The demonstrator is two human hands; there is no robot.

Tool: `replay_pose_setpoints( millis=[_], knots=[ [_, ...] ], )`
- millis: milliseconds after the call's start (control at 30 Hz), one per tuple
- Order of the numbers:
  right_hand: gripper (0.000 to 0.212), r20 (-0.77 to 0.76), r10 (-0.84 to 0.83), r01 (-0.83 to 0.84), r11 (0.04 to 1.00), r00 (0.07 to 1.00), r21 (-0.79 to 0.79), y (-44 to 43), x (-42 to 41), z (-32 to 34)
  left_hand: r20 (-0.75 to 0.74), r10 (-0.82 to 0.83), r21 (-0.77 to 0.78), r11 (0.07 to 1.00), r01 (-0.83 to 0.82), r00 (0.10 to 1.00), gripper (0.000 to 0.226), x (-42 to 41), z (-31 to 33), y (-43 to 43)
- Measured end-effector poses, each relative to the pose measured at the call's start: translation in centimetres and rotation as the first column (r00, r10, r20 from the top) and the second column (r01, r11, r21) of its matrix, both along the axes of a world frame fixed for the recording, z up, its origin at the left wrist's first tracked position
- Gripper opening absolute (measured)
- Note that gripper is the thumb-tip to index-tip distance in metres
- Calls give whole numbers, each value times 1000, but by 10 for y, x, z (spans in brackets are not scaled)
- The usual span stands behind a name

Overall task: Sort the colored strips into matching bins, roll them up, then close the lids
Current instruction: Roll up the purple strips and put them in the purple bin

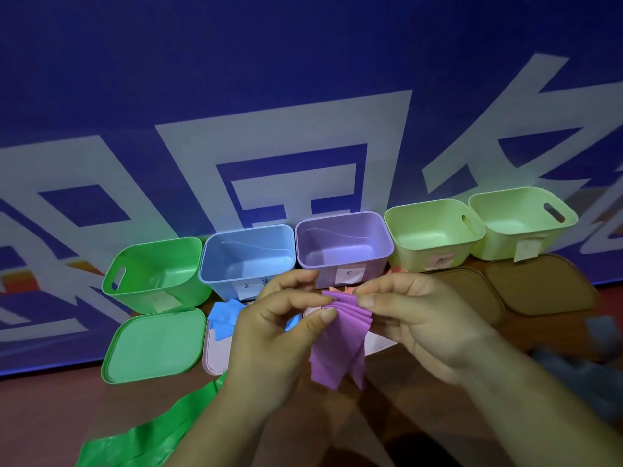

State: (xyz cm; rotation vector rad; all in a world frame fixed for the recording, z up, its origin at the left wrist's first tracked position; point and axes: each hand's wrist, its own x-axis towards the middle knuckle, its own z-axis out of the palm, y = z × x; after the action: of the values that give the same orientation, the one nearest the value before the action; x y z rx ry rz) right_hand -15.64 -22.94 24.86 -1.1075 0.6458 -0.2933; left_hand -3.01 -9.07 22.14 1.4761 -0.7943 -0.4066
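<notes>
Purple strip (337, 338) is pinched between left hand (269, 335) and right hand (418, 318), gathered for rolling, purple bin (340, 244) just beyond them.

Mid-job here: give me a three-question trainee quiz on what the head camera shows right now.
1. True or false: the purple plastic bin already holds strips.
2. Which strips do the left hand and right hand hold? A green B purple C blue
3. Fill in: the green square lid lies in front of the ___ bin.

Key: 1 false, it looks empty. 2 B, the folded purple strips. 3 green plastic bin.
</notes>
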Motion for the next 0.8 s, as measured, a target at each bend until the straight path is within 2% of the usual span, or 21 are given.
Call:
replay_pose_setpoints(
  millis=[367, 600, 800],
  knots=[
    [14, 47, 9, -8, 1000, 999, -9, 1, 5, -1, -104, 21, -27, 999, -24, 994, 13, 0, 0, -3],
    [14, 81, 33, -32, 999, 996, -15, 3, 7, 0, -39, 68, -65, 995, -70, 997, 17, -3, 4, -2],
    [13, 93, 50, -34, 986, 994, -160, 2, 8, -1, -40, 119, -55, 991, -121, 992, 11, -5, 7, -4]
  ],
)
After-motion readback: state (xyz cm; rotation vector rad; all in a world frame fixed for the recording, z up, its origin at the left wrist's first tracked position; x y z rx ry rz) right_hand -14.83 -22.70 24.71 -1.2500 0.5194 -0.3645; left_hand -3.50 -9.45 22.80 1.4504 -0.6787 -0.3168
